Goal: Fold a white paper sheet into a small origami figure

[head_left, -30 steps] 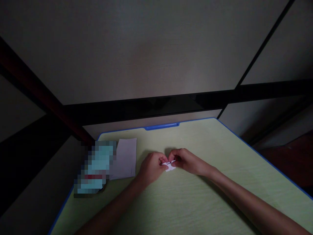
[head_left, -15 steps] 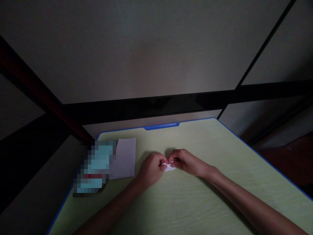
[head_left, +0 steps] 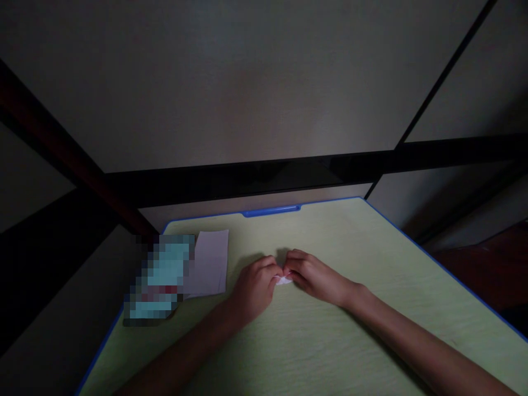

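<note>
Between my two hands is a small white piece of folded paper (head_left: 283, 280), mostly covered by the fingers. My left hand (head_left: 258, 280) pinches its left end between thumb and fingers. From the other side, my right hand (head_left: 309, 273) is closed on the right end, with its fingertips almost touching those of the left. Both hands are low over the middle of the table. How the paper is folded is too small to make out.
The pale yellow-green table (head_left: 330, 341) has a blue rim and a blue slot piece (head_left: 270, 210) at its far edge. Sheets of white paper (head_left: 208, 264) lie on the left, beside a pixelated light-blue object (head_left: 165, 275). A panelled wall (head_left: 256, 99) rises behind the table.
My fingers have closed further over the paper, so less of it shows between them. The hands have otherwise stayed in nearly the same place.
</note>
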The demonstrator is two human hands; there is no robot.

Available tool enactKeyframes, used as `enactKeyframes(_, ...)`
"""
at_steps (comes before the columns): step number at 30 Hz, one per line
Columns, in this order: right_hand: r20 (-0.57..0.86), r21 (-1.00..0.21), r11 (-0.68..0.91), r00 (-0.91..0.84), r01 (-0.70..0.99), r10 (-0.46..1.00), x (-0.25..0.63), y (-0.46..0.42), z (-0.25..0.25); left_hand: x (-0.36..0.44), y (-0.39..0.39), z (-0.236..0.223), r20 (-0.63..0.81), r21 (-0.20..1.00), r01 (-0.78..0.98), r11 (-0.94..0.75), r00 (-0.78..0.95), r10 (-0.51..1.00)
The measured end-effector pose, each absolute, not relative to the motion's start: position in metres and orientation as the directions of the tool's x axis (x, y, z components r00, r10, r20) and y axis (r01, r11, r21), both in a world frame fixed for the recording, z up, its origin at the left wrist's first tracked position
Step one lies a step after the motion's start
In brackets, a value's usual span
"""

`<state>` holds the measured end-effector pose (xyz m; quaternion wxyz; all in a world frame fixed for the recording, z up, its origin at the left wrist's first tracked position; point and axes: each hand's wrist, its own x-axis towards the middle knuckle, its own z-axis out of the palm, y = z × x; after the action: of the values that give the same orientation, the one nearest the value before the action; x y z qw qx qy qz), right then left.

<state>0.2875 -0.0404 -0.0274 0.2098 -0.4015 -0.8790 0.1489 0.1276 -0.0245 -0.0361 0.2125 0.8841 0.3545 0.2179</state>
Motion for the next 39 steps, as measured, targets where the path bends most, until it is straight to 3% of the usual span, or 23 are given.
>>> enactKeyframes(10, 0.329, -0.088, 0.695, -0.637, 0.714, 0.697, 0.290, -0.051, -0.033, 0.124, -0.029, -0.040, 0.332, 0.200, 0.526, -0.827, 0.758, 0.562)
enactKeyframes(16, 0.319, 0.043, 0.655, -0.632, 0.754, 0.706, 0.288, -0.068, -0.038, 0.123, -0.036, -0.044, 0.356, -0.025, 0.504, -0.863, 0.811, 0.464)
enactKeyframes(19, 0.295, 0.066, 0.631, -0.619, 0.773, 0.728, 0.287, -0.080, -0.041, 0.121, -0.041, -0.044, 0.331, -0.083, 0.499, -0.862, 0.830, 0.449)
enactKeyframes(23, 0.265, 0.047, 0.615, -0.604, 0.787, 0.752, 0.286, -0.088, -0.043, 0.115, -0.043, -0.047, 0.299, -0.024, 0.507, -0.862, 0.826, 0.477)
enactKeyframes(26, 0.238, -0.042, 0.602, -0.577, 0.797, 0.781, 0.286, -0.090, -0.040, 0.112, -0.044, -0.050, 0.292, 0.061, 0.524, -0.849, 0.804, 0.518)
enactKeyframes(33, 0.279, -0.575, 0.478, -0.390, 0.664, 0.878, 0.295, -0.086, -0.028, 0.110, -0.044, -0.050, 0.288, 0.143, 0.509, -0.849, 0.799, 0.528)
enactKeyframes(35, 0.297, -0.588, 0.481, -0.380, 0.650, 0.876, 0.294, -0.086, -0.027, 0.110, -0.044, -0.048, 0.289, 0.145, 0.503, -0.852, 0.802, 0.522)
enactKeyframes(39, 0.247, -0.421, 0.526, -0.465, 0.739, 0.850, 0.285, -0.088, -0.026, 0.109, -0.046, -0.044, 0.289, 0.171, 0.501, -0.848, 0.798, 0.529)
